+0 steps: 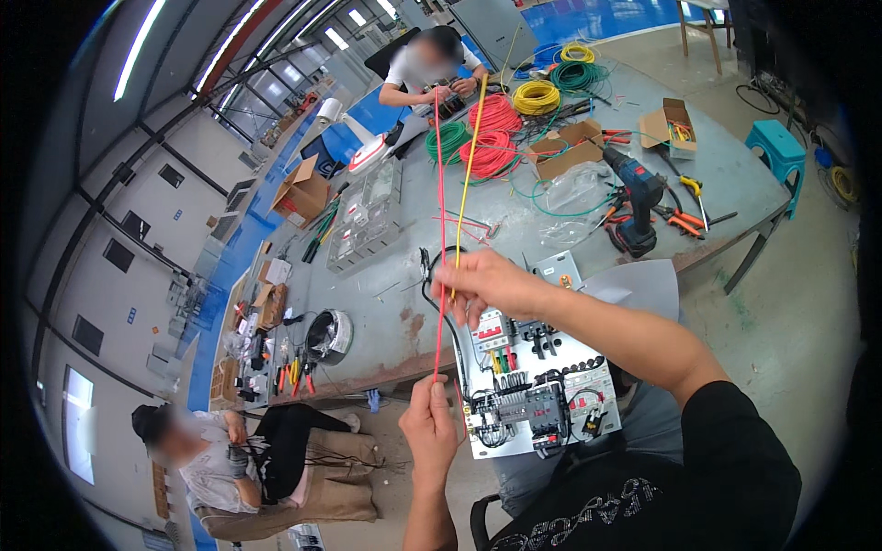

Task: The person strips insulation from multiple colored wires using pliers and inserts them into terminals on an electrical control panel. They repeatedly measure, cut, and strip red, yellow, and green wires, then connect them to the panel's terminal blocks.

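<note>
Nearest to me, my left hand (429,424) is pinched shut on the lower end of a thin red wire (440,275), which runs up from it in a nearly straight line toward the far side of the table. Just above, my right hand (484,283) is closed around that red wire together with a yellow wire (469,156), so the two hands sit one above the other with a short taut stretch between them. I judge these wires light and limp, with smooth plastic insulation that could slide through a loose pinch, so they are best gripped firmly close to the ends. Under my right forearm lies a flat pale mounting panel (588,386) carrying blocky breakers, terminals and short black leads, on the grey table (726,165) with its worn, rust-marked edge. Further out sit a blue cordless drill (637,197), orange-handled pliers, open cardboard boxes, and red wire coils (493,138) beside green and yellow ones. At the far end a seated person handles wires; another sits low on my left.
</note>
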`<action>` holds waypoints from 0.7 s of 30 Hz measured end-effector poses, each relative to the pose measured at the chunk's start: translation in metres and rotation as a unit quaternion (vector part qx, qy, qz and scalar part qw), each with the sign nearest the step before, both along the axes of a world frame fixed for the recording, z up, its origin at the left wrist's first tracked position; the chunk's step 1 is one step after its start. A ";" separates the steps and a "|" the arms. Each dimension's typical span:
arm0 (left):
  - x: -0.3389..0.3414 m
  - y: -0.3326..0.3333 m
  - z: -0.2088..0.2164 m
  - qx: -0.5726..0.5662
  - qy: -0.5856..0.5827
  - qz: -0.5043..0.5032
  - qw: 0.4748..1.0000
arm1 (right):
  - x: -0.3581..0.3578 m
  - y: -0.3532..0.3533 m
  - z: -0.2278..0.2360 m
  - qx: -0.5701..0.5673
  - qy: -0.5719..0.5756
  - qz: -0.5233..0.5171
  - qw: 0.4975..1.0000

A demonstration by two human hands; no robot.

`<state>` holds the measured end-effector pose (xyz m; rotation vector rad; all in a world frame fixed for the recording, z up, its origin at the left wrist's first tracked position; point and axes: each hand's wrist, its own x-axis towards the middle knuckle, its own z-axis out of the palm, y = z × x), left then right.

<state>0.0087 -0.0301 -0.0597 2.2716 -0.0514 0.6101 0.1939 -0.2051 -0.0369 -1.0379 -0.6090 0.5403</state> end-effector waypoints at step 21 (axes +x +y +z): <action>0.174 -0.021 0.115 -0.381 0.118 -0.243 0.884 | -0.062 0.023 -0.024 -0.082 -0.021 0.117 0.989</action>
